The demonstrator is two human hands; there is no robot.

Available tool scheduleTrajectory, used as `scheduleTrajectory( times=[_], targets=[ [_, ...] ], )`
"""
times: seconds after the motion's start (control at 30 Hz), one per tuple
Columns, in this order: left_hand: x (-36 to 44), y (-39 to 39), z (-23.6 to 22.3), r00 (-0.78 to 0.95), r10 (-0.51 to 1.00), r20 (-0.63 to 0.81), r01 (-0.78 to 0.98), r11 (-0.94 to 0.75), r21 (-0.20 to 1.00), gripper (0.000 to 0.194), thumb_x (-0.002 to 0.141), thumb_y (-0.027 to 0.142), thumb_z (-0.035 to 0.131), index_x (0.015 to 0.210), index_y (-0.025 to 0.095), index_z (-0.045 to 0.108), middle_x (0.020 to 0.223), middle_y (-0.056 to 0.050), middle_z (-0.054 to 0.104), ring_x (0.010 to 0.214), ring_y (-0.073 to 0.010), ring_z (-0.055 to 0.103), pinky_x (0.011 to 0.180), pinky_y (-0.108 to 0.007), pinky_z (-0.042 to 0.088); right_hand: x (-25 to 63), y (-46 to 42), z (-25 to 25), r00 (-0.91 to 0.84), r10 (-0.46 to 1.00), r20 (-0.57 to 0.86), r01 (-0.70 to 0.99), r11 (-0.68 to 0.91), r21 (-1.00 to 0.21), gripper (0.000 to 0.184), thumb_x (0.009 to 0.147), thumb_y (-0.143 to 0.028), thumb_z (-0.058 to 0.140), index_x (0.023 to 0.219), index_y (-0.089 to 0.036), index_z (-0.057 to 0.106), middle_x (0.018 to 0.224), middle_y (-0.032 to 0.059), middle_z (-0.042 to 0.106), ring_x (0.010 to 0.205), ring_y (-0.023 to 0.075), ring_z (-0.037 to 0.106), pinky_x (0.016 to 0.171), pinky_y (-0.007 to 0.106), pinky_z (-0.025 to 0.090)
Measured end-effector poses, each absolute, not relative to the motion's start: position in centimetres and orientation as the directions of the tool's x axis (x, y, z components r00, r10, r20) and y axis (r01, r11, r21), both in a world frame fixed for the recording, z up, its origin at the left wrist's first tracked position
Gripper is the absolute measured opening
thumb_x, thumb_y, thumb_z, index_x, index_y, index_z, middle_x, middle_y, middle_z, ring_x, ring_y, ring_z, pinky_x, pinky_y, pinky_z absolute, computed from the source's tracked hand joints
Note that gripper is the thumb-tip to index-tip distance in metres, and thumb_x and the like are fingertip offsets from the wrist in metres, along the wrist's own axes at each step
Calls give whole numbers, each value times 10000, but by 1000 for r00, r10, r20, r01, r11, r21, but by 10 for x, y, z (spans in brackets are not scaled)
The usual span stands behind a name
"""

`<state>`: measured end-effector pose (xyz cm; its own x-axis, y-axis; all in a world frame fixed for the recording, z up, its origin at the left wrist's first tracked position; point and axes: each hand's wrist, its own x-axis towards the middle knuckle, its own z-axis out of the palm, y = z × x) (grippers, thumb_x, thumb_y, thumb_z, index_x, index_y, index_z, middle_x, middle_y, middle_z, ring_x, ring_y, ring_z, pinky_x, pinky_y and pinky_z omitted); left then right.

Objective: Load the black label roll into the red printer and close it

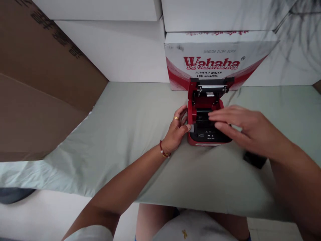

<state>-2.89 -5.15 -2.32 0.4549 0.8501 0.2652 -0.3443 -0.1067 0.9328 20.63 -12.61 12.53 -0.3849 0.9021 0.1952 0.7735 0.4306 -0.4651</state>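
Blurred dark strands (302, 6), maybe hair, hang nearest to the camera at 2 o'clock of the view. At 6 o'clock is the person's pale shirt (193, 229), which bears a small golden mark.

On the desk (140, 117), which is covered by a pale green cloth (105, 144), the red and black printer (213, 136) stands a little toward 3 o'clock from the centre. Its lid (208, 100) is raised on the 12 o'clock side, and inside this lid one can see a black roller (214, 89).

The left hand (177, 129) touches the printer from 9 o'clock. Its thumb and fingers are spread rather wide along the side; it wears a ring (176, 117), and a red bracelet (164, 152) is on the wrist.

The right hand (238, 125) comes from 3 o'clock, with its fingertips over the open printer. Thumb and fingers make a narrow gap, but I cannot tell whether they touch or hold something.

Near the right wrist, at 4 o'clock from the printer, lies a black block (253, 160), partly hidden. At 12 o'clock, behind the lid, stands the Wahaha box (213, 50); a brown box (45, 90) is at 10 o'clock of the view.
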Motion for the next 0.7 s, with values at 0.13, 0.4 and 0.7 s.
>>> scheduleTrajectory(
  times=[0.13, 0.4, 0.7],
  targets=[
    [-37, -65, -14, 300, 869, 394, -67, -392, 917, 657, 1059, 595, 624, 1646, 368, 436, 1774, -112, 388, 1684, -341, 383, 1344, -574, 428, 215, -172, 100, -427, 868, 254, 734, 496, -463, 419, 1121, -334, 599, 1517, -314, 735, 1603, 79, 717, 1518, 303, 661, 1298, 591, 528],
    [-39, -100, 8, 468, 379, 798, 309, -916, 254, 612, 1009, 392, 720, 1609, 420, 606, 1314, -44, 777, 1318, -291, 665, 1296, -526, 439, 216, -179, 79, -401, 768, 499, 710, 605, -361, 359, 1067, -161, 665, 1369, -301, 798, 1408, 66, 833, 1471, 277, 700, 1316, 586, 496],
    [-35, -108, 7, 481, 337, 809, 369, -915, 162, 664, 1035, 256, 707, 1645, 478, 565, 1160, 0, 836, 1069, -247, 696, 1153, -464, 507, 222, -137, 78, 217, 895, 389, 580, 202, -789, 364, 1166, -444, 514, 1388, -270, 745, 1479, 89, 777, 1387, 262, 727, 1215, 500, 570]
  ],
)
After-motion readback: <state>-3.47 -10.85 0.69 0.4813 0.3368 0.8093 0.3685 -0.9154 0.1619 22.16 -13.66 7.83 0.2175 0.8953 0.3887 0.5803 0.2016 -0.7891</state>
